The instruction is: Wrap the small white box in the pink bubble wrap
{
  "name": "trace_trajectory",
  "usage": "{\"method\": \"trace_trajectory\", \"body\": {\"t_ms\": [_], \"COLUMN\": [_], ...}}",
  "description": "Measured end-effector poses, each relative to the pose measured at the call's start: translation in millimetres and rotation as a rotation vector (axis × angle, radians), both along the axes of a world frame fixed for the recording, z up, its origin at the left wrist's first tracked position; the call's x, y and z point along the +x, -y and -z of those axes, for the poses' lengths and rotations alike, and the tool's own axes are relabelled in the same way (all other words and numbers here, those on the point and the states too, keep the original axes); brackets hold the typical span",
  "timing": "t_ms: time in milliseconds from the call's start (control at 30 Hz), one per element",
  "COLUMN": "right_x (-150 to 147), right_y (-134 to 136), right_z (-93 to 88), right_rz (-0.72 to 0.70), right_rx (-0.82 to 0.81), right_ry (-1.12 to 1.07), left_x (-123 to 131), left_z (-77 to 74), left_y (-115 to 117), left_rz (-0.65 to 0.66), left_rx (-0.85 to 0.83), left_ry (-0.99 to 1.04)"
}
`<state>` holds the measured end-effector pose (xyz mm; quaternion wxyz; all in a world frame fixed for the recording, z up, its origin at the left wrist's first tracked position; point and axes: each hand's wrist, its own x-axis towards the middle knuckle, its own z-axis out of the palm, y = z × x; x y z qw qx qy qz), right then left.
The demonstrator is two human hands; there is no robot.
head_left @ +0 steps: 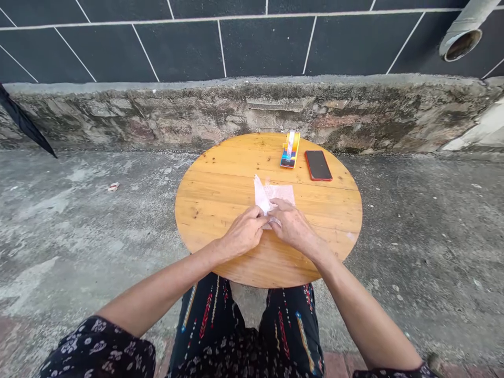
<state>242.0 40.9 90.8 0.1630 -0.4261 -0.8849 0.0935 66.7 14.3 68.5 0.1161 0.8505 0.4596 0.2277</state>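
Pinching thin, creased white paper at its near edge with left hand and right hand, mid round grainy wooden table; one flap upright. Beyond: flat red phone, yellow tape holder.

No text can be read anywhere. The tape dispenser sits on a colourful printed card, lettering too small to make out. The phone screen is dark, nothing legible on it. The paper on the table shows no legible marks.
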Motion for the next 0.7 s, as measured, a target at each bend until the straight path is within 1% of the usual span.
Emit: {"method": "trace_trajectory", "body": {"t_ms": [67, 167, 300, 367, 433, 500, 533, 600, 667, 700], "right_x": [0.7, 1.3, 3.1, 8.9, 20.6, 37.6, 47.0, 63.6, 73.6, 75.1], "right_y": [0.4, 0.0, -0.9, 0.5, 3.7, 8.4, 11.1, 16.3, 20.1, 21.0], "right_z": [0.9, 4.1, 9.6, 11.4, 11.8, 11.4, 11.3, 12.2, 15.7, 18.3], "right_rz": [-0.022, -0.048, -0.073, -0.06, 0.035, 0.201, 0.294, 0.455, 0.551, 0.562], "right_rx": [0.019, 0.046, 0.054, 0.049, 0.059, 0.051, 0.018, -0.097, -0.216, -0.269], "right_ry": [0.004, -0.012, -0.054, -0.145, -0.277, -0.371, -0.373, -0.316, -0.255, -0.252], "left_x": [1.8, 1.9, -0.9, -2.2, -2.8, -2.8, -2.7, -2.3, -2.1, -2.2], "left_z": [3.8, 8.9, 14.0, 15.5, 16.3, 16.3, 15.9, 14.8, 13.5, 13.0], "left_y": [3.3, 3.6, -0.4, -1.5, -1.8, -1.9, -2.0, -2.4, -2.7, -2.8], "left_rz": [-0.027, 0.021, 0.091, 0.107, 0.117, 0.126, 0.13, 0.137, 0.139, 0.139], "left_rx": [0.11, 0.224, 0.265, 0.284, 0.311, 0.324, 0.321, 0.304, 0.293, 0.291], "left_ry": [-0.061, -0.082, -0.062, -0.048, -0.035, -0.031, -0.031, -0.028, -0.022, -0.02]}}
